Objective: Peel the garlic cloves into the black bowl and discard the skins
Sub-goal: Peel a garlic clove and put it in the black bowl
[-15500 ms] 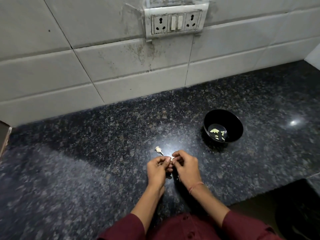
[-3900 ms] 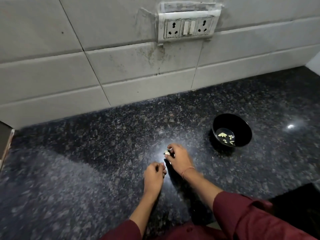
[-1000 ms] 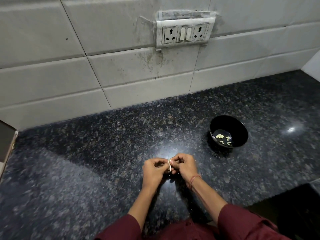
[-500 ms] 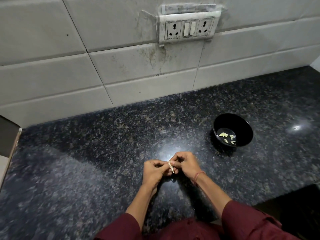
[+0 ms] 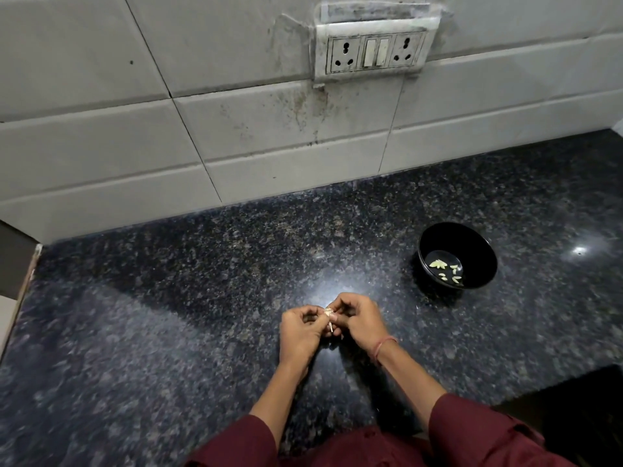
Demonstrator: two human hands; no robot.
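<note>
You've got a small pale garlic clove point(image 5: 328, 311) pinched between the fingertips of both hands, just above the worktop and well left of the bowl. Your left hand point(image 5: 298, 332) curls round it from one side and your right hand point(image 5: 360, 323) from the other, knuckles nearly touching. A thin, dry sliver of papery skin point(image 5: 332, 328) hangs down from the clove between your thumbs. There's a thin reddish thread band point(image 5: 384, 345) on your right wrist, and you're in loose maroon cloth sleeves point(image 5: 478, 433). Under your hands is a polished black speckled granite countertop point(image 5: 151, 332), glossy enough to throw back light spots. Off to your right on it sits the round, smooth black bowl point(image 5: 451, 235), with a few pale yellow-green peeled cloves point(image 5: 438, 264) loose on its flat bottom. Behind runs a wall of big matte off-white rectangular tiles point(image 5: 101, 146), stained and smudgy around a grubby white plastic socket plate point(image 5: 371, 52)
</note>
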